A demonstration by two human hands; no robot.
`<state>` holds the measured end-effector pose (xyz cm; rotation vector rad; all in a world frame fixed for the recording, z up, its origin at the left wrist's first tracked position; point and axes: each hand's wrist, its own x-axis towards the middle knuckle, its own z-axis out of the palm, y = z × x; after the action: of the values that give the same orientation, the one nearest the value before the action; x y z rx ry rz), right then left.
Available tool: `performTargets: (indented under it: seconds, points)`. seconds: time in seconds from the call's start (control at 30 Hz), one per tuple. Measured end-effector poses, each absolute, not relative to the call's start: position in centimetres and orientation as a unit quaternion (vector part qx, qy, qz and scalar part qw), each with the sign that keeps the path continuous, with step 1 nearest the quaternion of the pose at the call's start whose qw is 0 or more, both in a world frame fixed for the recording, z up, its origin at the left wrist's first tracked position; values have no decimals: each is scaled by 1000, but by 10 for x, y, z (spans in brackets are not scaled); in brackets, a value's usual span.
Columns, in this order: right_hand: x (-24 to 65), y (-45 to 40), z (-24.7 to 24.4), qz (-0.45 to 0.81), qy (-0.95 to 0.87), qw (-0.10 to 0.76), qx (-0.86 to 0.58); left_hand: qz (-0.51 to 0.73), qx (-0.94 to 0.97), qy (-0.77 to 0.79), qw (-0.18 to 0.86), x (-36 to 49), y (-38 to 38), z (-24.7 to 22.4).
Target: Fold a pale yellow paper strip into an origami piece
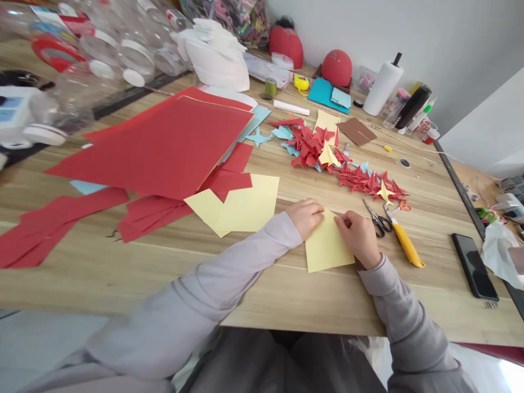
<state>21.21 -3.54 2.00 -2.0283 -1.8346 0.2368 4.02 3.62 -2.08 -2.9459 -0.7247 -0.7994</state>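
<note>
A sheet of pale yellow paper (327,244) lies on the wooden table (262,284) in front of me, its upper part folded or gathered under my hands. My left hand (305,218) grips the sheet's upper left end, and my right hand (358,237) pinches its upper right edge between fingers and thumb. Grey sleeves cover both forearms. Just right of my right hand lie black-handled scissors (379,224) and a yellow utility knife (405,244). Left of my left hand are loose yellow paper squares (241,206).
A large stack of red paper (151,147) and red strips (53,224) fill the table's left side. Piles of folded red, blue and yellow paper shapes (315,147) lie ahead. A black phone (475,266) sits near the right edge. Plastic bottles (123,52) stand far left.
</note>
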Motion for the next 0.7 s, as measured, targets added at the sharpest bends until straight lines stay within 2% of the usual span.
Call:
performTargets:
  seconds: [0.17, 0.33, 0.43, 0.7]
  points:
    - [207, -41, 20, -70, -707, 93, -697, -243, -947, -208, 26, 39, 41, -26]
    - [203, -47, 20, -172, -778, 85, -598, -236, -946, -221, 27, 38, 47, -38]
    - [197, -51, 19, -165, -805, 88, -563, -225, -946, -231, 32, 38, 48, -39]
    - [192, -60, 10, -44, -831, 109, -543, -229, -940, -251, 34, 37, 38, -21]
